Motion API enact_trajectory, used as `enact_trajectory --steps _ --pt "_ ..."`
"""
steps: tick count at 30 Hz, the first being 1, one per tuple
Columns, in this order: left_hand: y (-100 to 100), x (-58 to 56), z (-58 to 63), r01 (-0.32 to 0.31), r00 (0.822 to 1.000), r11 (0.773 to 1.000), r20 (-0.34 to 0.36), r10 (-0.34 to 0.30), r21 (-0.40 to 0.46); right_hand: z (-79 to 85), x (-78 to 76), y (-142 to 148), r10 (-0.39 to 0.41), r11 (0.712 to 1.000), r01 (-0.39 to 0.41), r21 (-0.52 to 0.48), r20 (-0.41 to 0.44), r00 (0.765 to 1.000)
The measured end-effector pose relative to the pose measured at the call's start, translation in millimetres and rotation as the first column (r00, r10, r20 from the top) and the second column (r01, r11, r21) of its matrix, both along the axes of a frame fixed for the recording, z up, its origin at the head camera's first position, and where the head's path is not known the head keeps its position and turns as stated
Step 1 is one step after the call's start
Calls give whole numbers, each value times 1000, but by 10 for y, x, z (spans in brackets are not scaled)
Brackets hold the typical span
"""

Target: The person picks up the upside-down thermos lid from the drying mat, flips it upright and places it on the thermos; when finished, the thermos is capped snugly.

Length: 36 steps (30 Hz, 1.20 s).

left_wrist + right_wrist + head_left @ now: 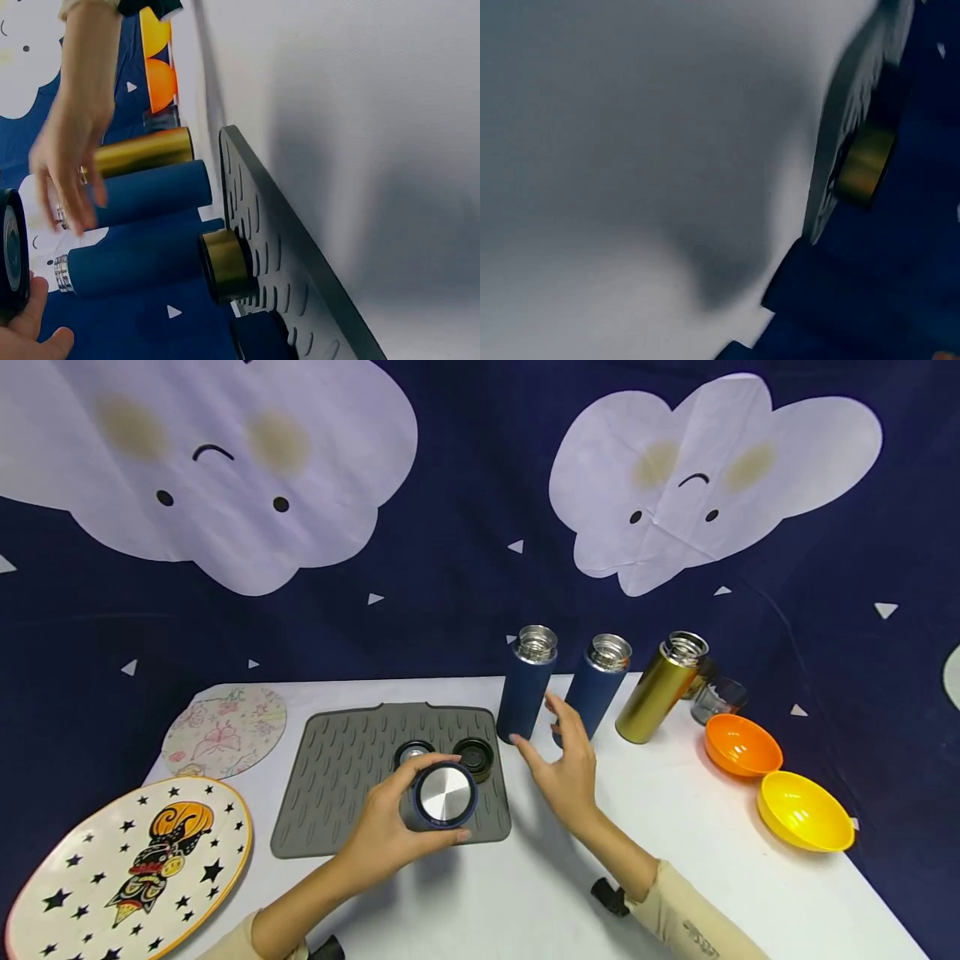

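Observation:
My left hand [390, 831] grips a dark blue flask lid [446, 794] with a brushed steel top, held over the front right part of the grey drying mat [330, 785]. Behind it, two more lids lie on the mat: a gold-sided lid [227, 264] with a black inside [474, 757], and a dark blue lid [259, 336]. My right hand [567, 772], holding nothing, has its fingers spread apart in front of two dark blue flasks [527, 689] [596, 689], overlapping the right one in the head view. Both flasks stand upright with bare steel mouths.
An uncapped gold flask [660, 689] stands to the right of the blue ones. Beyond it are a clear glass cup [717, 700], an orange bowl [742, 745] and a yellow bowl [806, 811]. On the left lie a starred plate [82, 877] and a round patterned mat [225, 731].

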<state>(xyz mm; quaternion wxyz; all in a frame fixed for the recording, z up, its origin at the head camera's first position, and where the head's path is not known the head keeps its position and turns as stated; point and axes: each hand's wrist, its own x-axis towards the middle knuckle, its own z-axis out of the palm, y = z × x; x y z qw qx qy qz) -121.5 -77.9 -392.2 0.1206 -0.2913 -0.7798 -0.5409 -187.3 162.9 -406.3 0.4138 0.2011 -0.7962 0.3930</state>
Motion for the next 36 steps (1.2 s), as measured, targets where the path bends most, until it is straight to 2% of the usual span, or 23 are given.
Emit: enact_trajectory --steps 3,6,9,13,15,17,21,27,32,36 --pt "-3 -18 15 -15 1000 1000 25 15 4 -19 -232 1 -65 984 98 -151 210 975" --pt "-3 -20 21 -16 999 1000 44 16 1 -18 -420 -15 -78 960 161 -228 334 939" --pt "-2 -28 19 -9 999 1000 48 9 -3 -17 -566 -41 -83 946 210 -247 441 894" --pt "13 -72 20 -1 999 1000 37 1 3 -4 -697 -78 -73 940 238 -244 539 839" --pt "31 -110 36 1 1000 1000 31 -1 7 0 -736 -84 -75 935 252 -249 557 827" --pt "55 -156 72 4 1000 1000 30 -4 15 5 -748 -81 -85 930 267 -253 558 825" --pt "118 -263 180 22 998 999 50 -24 42 2 -678 -40 -102 926 283 -249 556 825" --pt "234 -420 377 34 997 998 61 -37 49 19 -360 24 -38 933 226 -281 548 836" --pt "328 -488 505 43 997 998 67 -46 56 61 -22 74 12 929 204 -307 577 817" --pt "383 -533 589 42 997 997 67 -46 60 87 165 113 18 930 204 -305 594 804"
